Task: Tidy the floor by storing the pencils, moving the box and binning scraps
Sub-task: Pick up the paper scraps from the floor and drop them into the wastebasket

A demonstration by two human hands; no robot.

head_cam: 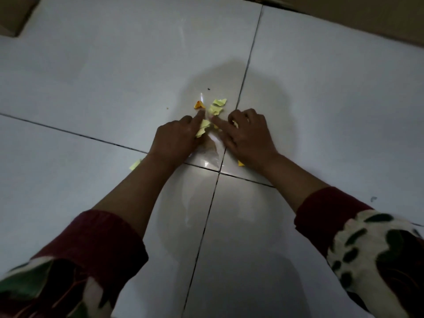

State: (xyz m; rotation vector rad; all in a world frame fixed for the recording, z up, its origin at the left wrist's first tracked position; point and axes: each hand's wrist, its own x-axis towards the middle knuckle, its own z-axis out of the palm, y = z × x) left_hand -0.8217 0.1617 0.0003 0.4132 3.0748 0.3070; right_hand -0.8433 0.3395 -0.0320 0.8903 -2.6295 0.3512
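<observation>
Several torn paper scraps lie on the white tiled floor (pixel 91 76) in front of me. Two pale yellow scraps (pixel 218 106) and an orange scrap (pixel 199 104) sit just beyond my fingertips. My left hand (pixel 176 138) rests on the floor with its forefinger stretched toward the orange scrap, and a yellow scrap (pixel 203 130) sits against its thumb side. My right hand (pixel 246 136) lies beside it, forefinger pointing inward, other fingers curled over a small yellow scrap (pixel 235 123). Another yellow scrap (pixel 135 164) lies left of my left wrist, and an orange one (pixel 241 163) peeks from under my right wrist.
A cardboard box corner (pixel 13 17) shows at the top left. A wall base or brown edge (pixel 355 21) runs along the top right. Dark grout lines cross under my hands. Small dark specks (pixel 209 89) dot the tile beyond the scraps.
</observation>
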